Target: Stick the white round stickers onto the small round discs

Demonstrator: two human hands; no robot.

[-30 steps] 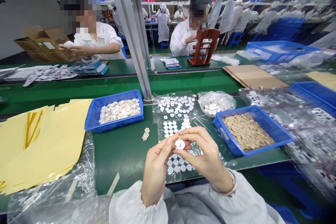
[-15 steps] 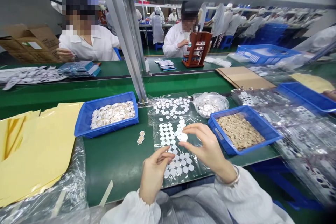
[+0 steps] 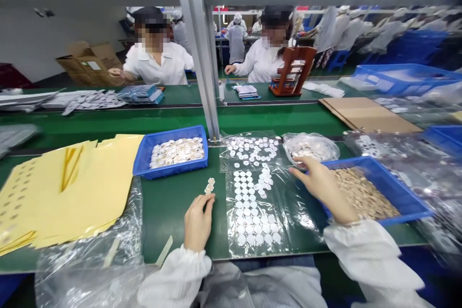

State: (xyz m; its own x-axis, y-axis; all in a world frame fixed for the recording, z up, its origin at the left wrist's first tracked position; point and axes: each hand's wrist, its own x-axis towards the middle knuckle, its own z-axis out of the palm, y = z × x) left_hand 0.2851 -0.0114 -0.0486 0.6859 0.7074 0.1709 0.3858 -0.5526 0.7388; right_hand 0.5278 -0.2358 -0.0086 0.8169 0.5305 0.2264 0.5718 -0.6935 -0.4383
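My left hand (image 3: 198, 222) reaches to a short row of small round tan pieces with white rims (image 3: 210, 184) on the green table. Its fingertips are pinched together at the nearest piece and partly cover it. My right hand (image 3: 321, 186) hovers beside the left end of a blue tray of tan discs (image 3: 364, 192), thumb and fingers apart, nothing seen between them. Between my hands, white round discs (image 3: 249, 221) lie in rows on a clear plastic sheet (image 3: 296, 224). A loose cluster of white discs (image 3: 265, 178) sits at their upper right.
A blue tray (image 3: 170, 172) holds white-rimmed pieces. Yellow sheets (image 3: 101, 183) lie left, over clear plastic. A clear bag of discs (image 3: 310, 147) stands behind my right hand. A metal post (image 3: 204, 57) rises at the back; two co-workers in white sit opposite.
My left hand has moved left from the disc rows to the small tan pieces. My right hand has moved right, away from the disc cluster. The view has turned left.
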